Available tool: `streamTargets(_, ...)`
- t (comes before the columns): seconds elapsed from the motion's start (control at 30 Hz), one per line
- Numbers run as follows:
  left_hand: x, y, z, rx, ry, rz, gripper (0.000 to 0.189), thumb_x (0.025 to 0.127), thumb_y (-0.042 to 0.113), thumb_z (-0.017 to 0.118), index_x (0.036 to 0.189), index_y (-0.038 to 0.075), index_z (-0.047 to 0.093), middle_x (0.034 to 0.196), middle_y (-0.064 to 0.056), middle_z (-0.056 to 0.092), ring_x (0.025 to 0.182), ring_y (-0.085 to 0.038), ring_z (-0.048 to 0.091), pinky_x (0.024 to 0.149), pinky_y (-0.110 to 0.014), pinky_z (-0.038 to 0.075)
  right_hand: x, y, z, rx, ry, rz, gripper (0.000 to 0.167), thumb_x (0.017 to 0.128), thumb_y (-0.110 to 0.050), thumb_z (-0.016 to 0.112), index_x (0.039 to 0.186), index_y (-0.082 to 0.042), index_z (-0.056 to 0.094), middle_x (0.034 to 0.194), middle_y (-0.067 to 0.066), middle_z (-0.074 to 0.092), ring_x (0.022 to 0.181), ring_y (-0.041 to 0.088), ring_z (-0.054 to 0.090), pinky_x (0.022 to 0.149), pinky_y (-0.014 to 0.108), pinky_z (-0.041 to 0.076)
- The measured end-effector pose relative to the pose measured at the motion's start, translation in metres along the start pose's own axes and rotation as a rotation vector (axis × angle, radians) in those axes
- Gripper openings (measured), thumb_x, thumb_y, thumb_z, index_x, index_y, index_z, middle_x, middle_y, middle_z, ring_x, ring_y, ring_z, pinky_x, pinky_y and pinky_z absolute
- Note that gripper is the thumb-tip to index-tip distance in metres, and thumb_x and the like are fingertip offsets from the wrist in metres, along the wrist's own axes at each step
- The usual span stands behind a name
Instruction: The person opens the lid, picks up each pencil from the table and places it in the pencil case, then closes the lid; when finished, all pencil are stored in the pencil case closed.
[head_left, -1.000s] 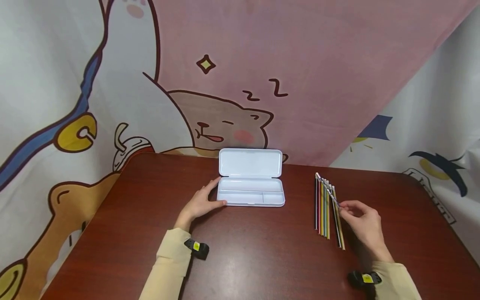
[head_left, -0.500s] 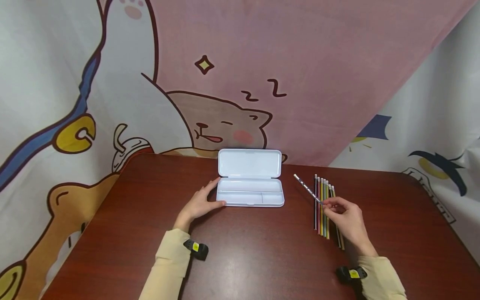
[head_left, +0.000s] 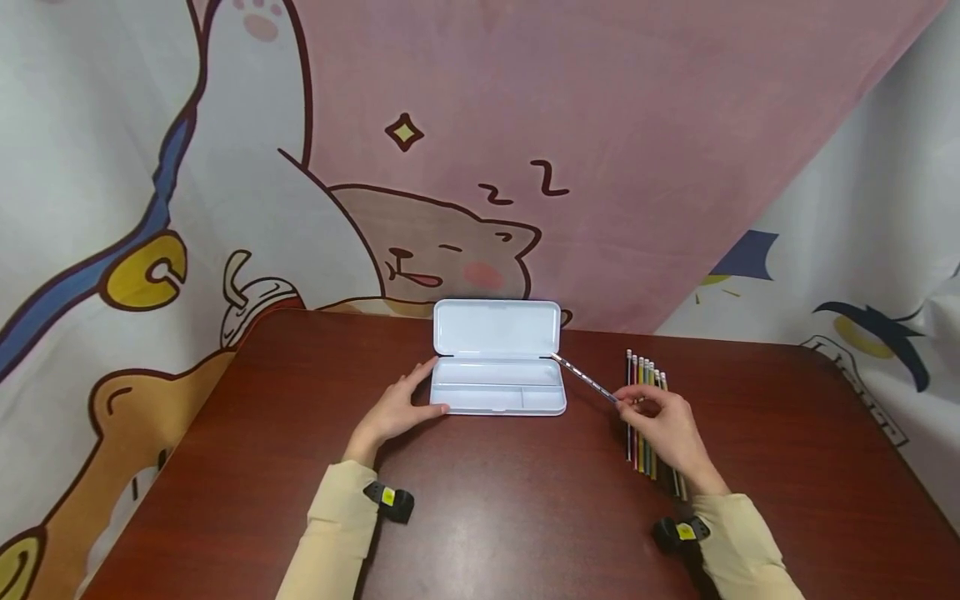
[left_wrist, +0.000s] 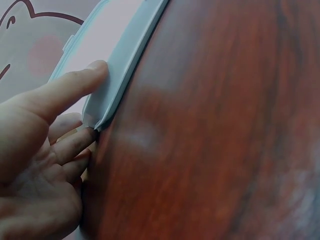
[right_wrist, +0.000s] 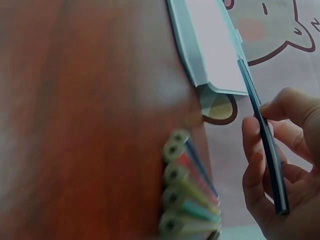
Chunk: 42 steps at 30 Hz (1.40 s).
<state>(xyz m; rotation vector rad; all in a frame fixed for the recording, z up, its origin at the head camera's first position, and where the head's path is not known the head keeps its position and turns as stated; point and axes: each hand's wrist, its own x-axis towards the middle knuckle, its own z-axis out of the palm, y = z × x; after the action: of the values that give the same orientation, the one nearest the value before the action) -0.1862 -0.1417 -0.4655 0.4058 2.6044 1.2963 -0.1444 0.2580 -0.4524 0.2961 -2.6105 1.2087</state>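
An open white pencil case [head_left: 497, 327] with a divided tray lies in the middle of the table, its lid raised at the back. My left hand [head_left: 393, 417] holds the case's left end, the thumb on the front wall and the fingers at the side, as the left wrist view shows. A patterned pencil [head_left: 586, 378] is pinched near one end between the thumb and fingers of my right hand [head_left: 670, 423]. Its white-tipped far end appears by the case's right hinge corner; whether they touch I cannot tell. Below the right hand lie several other pencils [head_left: 643, 417], partly covered by it.
The dark red-brown table [head_left: 480, 500] backs onto a cloth [head_left: 675, 125] printed with cartoon animals. Round ends of the loose pencils [right_wrist: 175, 172] point towards the right wrist camera.
My right hand has moved left with the patterned pencil, from above the row of pencils to near the case. The left hand stays at the case's left end.
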Motion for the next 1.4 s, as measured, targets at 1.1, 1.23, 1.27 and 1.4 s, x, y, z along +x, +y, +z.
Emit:
streamTargets(1.1,-0.001,-0.002,0.000,0.011,-0.022,-0.005,0.083,0.081,0.031,0.078,0.150,0.015,0.035,0.153,-0.026,0.022,0.139,-0.050,0.014,0.107,-0.067,0.015,0.050,-0.015,0.041,0.006,-0.110,-0.100,0.012,0.085,-0.002,0.072,0.095,-0.005,0.075,0.094,0.007,0.070,0.091,0.025,0.063,0.082,0.046,0.048)
streamTargets(1.23,-0.001,-0.003,0.000,0.003,-0.025,-0.015,0.083,0.080,0.032,0.079,0.150,0.016,0.036,0.154,-0.025,0.021,0.139,-0.051,0.012,0.106,-0.068,0.015,0.054,-0.021,0.049,0.040,-0.110,-0.098,0.012,0.084,-0.001,0.073,0.095,-0.004,0.075,0.094,0.007,0.070,0.093,0.025,0.063,0.084,0.044,0.048)
streamTargets(1.27,0.000,-0.003,0.000,0.002,-0.024,-0.015,0.083,0.080,0.032,0.079,0.150,0.016,0.036,0.154,-0.025,0.022,0.139,-0.051,0.013,0.106,-0.068,0.015,0.055,-0.023,0.051,0.048,-0.110,-0.098,0.012,0.084,-0.001,0.073,0.095,-0.005,0.075,0.094,0.006,0.070,0.092,0.024,0.063,0.083,0.042,0.048)
streamTargets(1.4,0.000,-0.003,0.001,0.002,-0.017,-0.003,0.084,0.078,0.032,0.080,0.149,0.015,0.038,0.154,-0.022,0.025,0.139,-0.049,0.014,0.107,-0.067,0.015,0.059,-0.031,0.059,0.072,-0.123,-0.109,0.012,0.083,0.000,0.074,0.094,-0.006,0.076,0.090,0.003,0.069,0.086,0.019,0.061,0.076,0.033,0.048)
